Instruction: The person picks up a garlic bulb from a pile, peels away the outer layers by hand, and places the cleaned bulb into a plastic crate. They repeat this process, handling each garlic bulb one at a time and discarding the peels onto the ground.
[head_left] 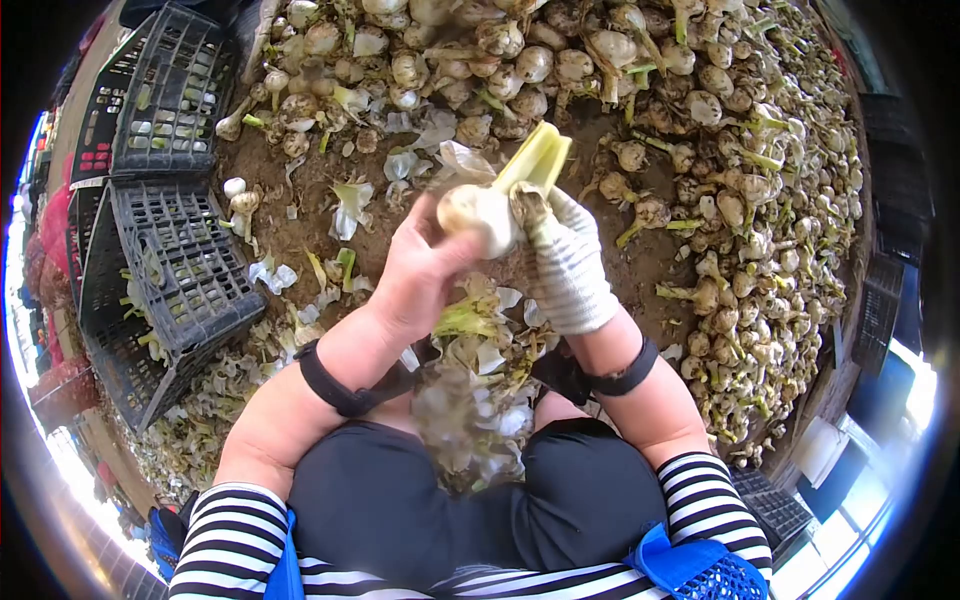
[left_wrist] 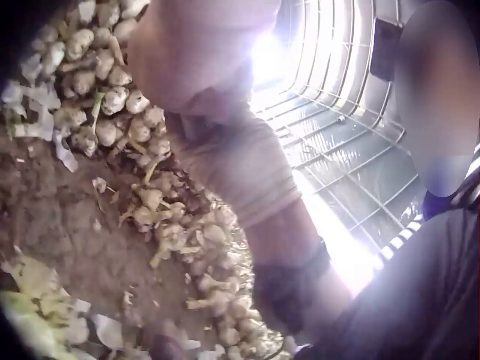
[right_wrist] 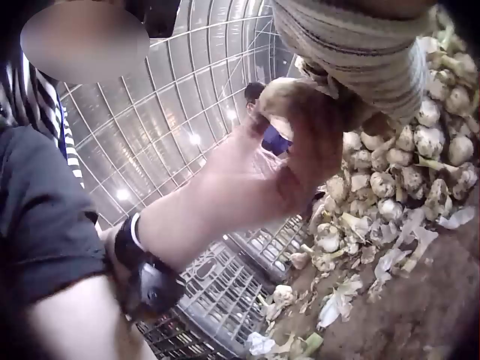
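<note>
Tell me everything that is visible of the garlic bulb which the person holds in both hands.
The garlic bulb is round and whitish, with a papery skin that looks a little dirty. A short, cut stalk, pale green and yellow, points up and away from the person. The bulb is held in the air above brown soil. The bare left hand grips its round body, and the gloved right hand holds it near the base of the stalk.

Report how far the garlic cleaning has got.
Done: stripped skins heap at the lap. In hand: the bare left hand and gloved right hand grip one garlic bulb, stalk still on. Left: the big garlic pile, most with stalks.
</note>
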